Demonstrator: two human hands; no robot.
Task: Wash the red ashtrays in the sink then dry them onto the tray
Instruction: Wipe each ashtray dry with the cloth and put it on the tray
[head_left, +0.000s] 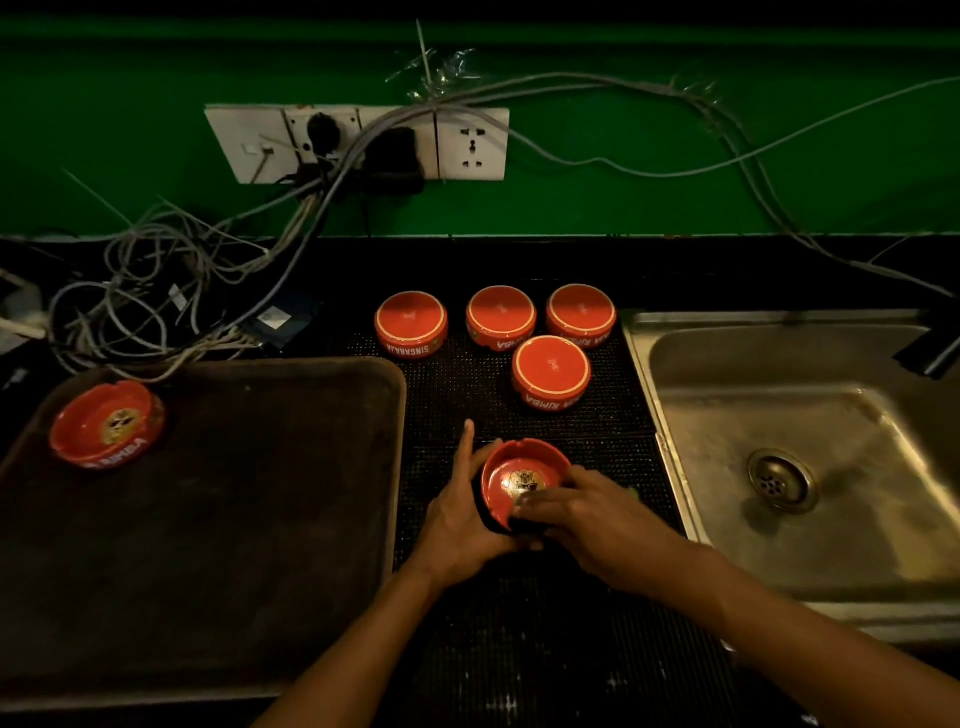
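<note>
Cradling the upright ashtray (522, 480) in a curled left hand (462, 514), the person's right hand (582, 512) lays loosely bent fingers across its bowl, seemingly to wipe it dry.

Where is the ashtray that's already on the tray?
In the head view, the ashtray sits upright in the tray's far-left corner, near the tangled cables.

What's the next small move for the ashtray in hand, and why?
Probably carry the held ashtray left and set it upright on the tray. The left hand grips it while the right hand rubs its bowl, apparently drying; one upright ashtray already sits on the tray, and four upside-down ashtrays wait on the mat.
</note>
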